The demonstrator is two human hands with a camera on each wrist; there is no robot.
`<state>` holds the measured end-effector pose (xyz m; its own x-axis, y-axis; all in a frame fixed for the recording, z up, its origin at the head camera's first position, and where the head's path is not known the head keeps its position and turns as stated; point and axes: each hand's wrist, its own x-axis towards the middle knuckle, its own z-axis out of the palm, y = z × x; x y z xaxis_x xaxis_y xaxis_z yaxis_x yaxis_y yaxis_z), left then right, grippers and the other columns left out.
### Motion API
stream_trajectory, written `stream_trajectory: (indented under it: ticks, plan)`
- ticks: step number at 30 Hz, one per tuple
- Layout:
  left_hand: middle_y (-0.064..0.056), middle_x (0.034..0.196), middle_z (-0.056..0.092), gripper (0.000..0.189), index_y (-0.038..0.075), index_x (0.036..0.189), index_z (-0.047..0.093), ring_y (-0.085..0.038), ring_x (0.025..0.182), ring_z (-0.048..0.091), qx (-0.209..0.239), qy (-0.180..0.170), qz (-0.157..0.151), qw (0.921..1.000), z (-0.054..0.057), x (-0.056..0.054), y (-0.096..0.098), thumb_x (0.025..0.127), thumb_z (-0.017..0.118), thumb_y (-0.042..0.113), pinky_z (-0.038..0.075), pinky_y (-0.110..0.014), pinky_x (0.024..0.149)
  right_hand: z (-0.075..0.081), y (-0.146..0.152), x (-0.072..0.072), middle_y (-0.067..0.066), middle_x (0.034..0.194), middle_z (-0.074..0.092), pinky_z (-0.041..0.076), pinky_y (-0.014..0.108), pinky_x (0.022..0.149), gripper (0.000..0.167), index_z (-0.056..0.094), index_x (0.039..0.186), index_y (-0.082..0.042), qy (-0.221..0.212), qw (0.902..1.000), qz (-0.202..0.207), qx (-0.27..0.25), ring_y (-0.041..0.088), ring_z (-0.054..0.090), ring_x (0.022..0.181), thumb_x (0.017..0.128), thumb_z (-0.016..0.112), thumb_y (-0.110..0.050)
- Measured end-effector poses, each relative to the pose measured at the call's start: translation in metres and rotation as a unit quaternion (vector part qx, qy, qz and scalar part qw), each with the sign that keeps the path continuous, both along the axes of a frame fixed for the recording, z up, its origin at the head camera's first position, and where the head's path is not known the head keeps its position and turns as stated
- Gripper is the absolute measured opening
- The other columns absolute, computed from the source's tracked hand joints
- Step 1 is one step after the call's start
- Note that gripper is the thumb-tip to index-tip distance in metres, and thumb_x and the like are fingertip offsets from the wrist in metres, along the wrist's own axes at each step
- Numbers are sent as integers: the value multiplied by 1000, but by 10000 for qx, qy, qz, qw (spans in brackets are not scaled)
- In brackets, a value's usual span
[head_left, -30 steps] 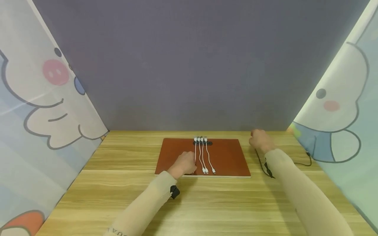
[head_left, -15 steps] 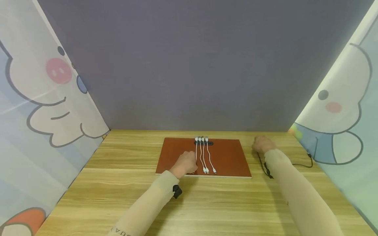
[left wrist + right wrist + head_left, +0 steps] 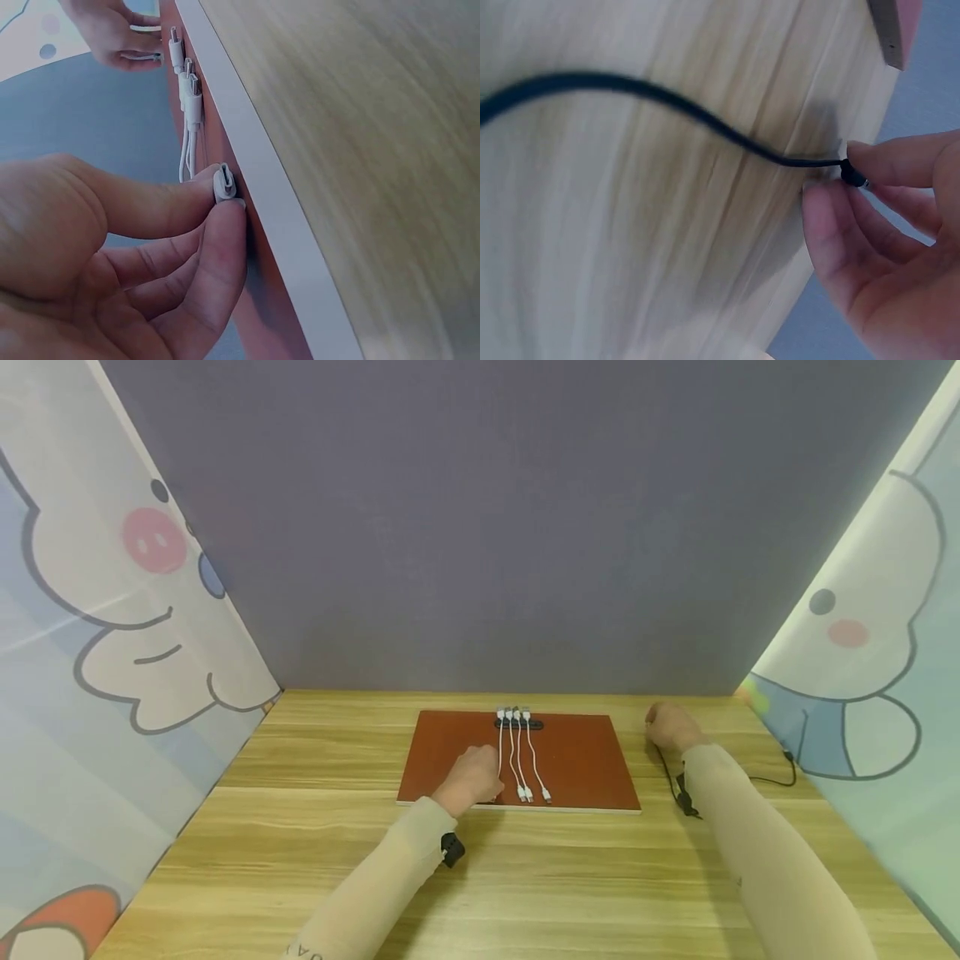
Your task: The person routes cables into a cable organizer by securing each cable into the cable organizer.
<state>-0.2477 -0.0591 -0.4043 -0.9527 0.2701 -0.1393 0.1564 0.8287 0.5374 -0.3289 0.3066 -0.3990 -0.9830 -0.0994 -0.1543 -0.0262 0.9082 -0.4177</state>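
My left hand (image 3: 474, 774) is at the front edge of a reddish-brown board (image 3: 585, 768). Between thumb and index finger it pinches the white plug (image 3: 225, 182) of the leftmost white charging cable (image 3: 501, 752). Several white cables run side by side down the board, their far ends set in a black cable clip strip (image 3: 537, 725). Loose white plugs (image 3: 193, 101) of the others lie by the near edge. Right of the board, my right hand (image 3: 671, 727) pinches the small black end (image 3: 851, 173) of a black cable (image 3: 675, 109), close over the wooden table (image 3: 630, 225).
The black cable's other end (image 3: 787, 755) lies near the table's right edge. Behind the table stands a grey panel (image 3: 480, 527). Cartoon-printed curtains (image 3: 862, 652) hang on both sides. Each wrist bears a black camera strap (image 3: 452, 849).
My right hand has lowered slightly toward the table and come a little nearer, still holding the black cable's end. My left hand keeps its pinch on the white plug. The head view shifts slightly.
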Motion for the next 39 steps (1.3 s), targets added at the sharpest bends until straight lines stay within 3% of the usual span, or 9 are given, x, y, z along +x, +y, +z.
stream_trajectory:
  ticks: [4, 11, 18, 24, 29, 34, 39]
  plan:
    - [3, 48, 34, 45, 13, 56, 44, -11, 43, 32, 22, 39, -4, 10000, -2, -1, 0, 90, 72, 1, 34, -26, 46, -3, 1, 1, 31, 107, 61, 57, 37, 65, 37, 52, 125, 16, -61, 9986, -75, -525, 29, 64, 80, 94, 57, -4]
    - [3, 47, 35, 48, 14, 54, 43, -12, 44, 37, 48, 90, -12, 9999, -4, 1, -3, 90, 75, 5, 40, -27, 51, 1, -6, 7, 18, 93, 66, 54, 35, 62, 37, 54, 127, 12, 114, 9955, 96, -937, 18, 61, 66, 96, 61, -8]
    - [-2, 54, 53, 42, 12, 58, 49, -14, 49, 53, 208, 56, 41, 9998, -4, 1, -7, 90, 76, 7, 47, -29, 56, 10, -22, 14, 19, 89, 62, 57, 40, 63, 36, 50, 128, 15, 170, 9845, 253, -1725, 24, 61, 66, 98, 59, -3]
    - [-4, 68, 59, 29, 8, 68, 58, -17, 57, 55, 261, -6, 100, 9996, -5, 0, -11, 90, 78, 10, 48, -33, 58, 16, -32, 17, 15, 90, 60, 59, 50, 70, 36, 51, 129, 15, 334, 9815, 265, -1866, 32, 66, 73, 98, 60, -1]
    - [-3, 74, 60, 23, 9, 74, 62, -19, 64, 58, 281, -49, 103, 9995, -2, 0, -12, 90, 78, 12, 50, -36, 62, 23, -40, 23, 17, 93, 61, 60, 50, 73, 36, 53, 130, 13, 391, 9785, 240, -2009, 30, 67, 74, 99, 61, -3]
    - [0, 69, 54, 27, 10, 72, 58, -16, 59, 51, 172, 117, 6, 9998, 2, 2, -12, 91, 77, 14, 45, -33, 59, 30, -49, 29, 18, 93, 60, 61, 46, 70, 33, 57, 125, 12, 628, 9763, 302, -2051, 31, 68, 73, 96, 64, -2]
    - [2, 58, 42, 36, 13, 67, 50, -12, 49, 38, 193, 424, -141, 9988, 8, 6, -7, 95, 72, 16, 34, -29, 51, 37, -61, 36, 19, 94, 59, 61, 47, 69, 33, 58, 124, 11, 711, 9743, 344, -2111, 30, 68, 72, 94, 66, 0]
